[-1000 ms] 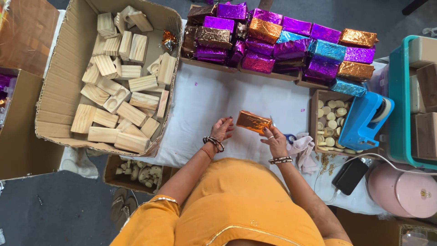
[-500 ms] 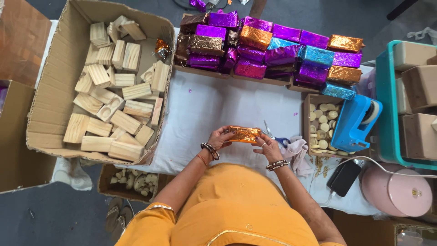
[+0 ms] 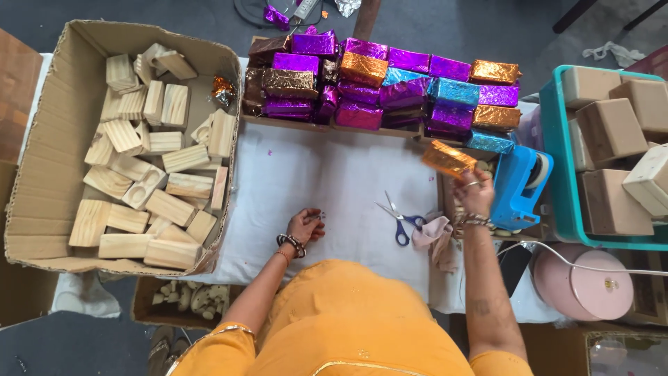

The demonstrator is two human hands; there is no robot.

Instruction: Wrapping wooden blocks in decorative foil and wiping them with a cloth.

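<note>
Right hand [image 3: 474,198] pinching an orange foil block [image 3: 449,159] held above the table's right side, left hand [image 3: 304,225] resting loosely curled on the white cloth [image 3: 313,174] (holding nothing discernible), scissors [image 3: 398,217] between them, blue tape dispenser [image 3: 518,184] beside the right hand, wrapped stack [image 3: 376,83] beyond, wooden blocks [image 3: 149,153] in a carton at left.

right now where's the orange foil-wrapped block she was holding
In the head view the orange foil-wrapped block is in the right hand, raised right of centre, between the stack of foil-wrapped blocks and the blue tape dispenser.
</note>
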